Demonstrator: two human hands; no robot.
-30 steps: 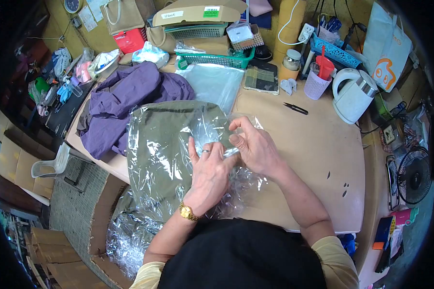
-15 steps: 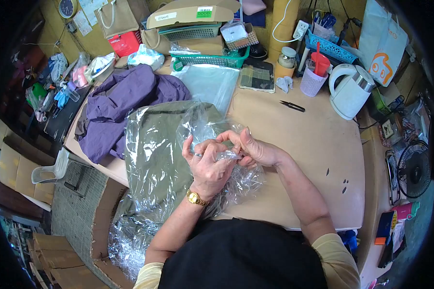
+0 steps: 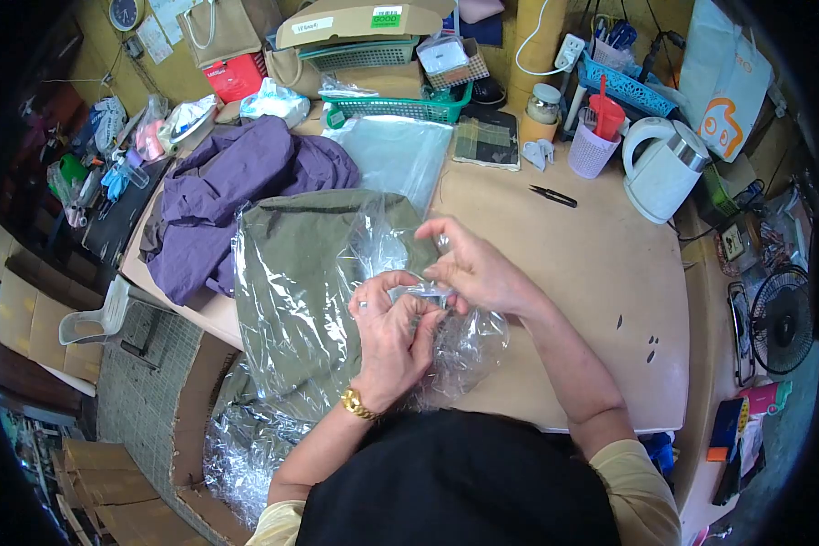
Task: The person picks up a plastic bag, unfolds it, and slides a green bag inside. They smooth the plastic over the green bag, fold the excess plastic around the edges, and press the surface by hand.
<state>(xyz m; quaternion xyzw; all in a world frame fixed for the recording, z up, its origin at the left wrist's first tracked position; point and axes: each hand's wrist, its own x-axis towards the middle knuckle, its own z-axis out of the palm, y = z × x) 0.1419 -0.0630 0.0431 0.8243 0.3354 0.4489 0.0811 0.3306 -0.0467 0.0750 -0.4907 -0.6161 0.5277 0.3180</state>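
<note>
An olive garment in a shiny clear plastic bag (image 3: 291,300) lies on the brown-covered table (image 3: 555,364), left of my hands. My left hand (image 3: 396,332), with a ring and a gold watch (image 3: 359,403), pinches gathered clear plastic at the bag's right side. Just right of it, my right hand (image 3: 473,273) touches the same bunched plastic, its lower fingers curled at the gather and its index finger raised and bent. Loose crumpled plastic (image 3: 469,355) spreads beneath both hands.
A purple garment (image 3: 237,182) lies at the left, with flat clear bags (image 3: 400,150) behind. Black snips (image 3: 552,196), a white kettle (image 3: 664,168) and a lilac cup (image 3: 593,150) are at the back right. A cardboard box (image 3: 196,419) stands lower left.
My right hand has lifted its index finger and opened slightly away from the left. My left hand has turned, its fingers bunched on the plastic. The bag has shifted slightly.
</note>
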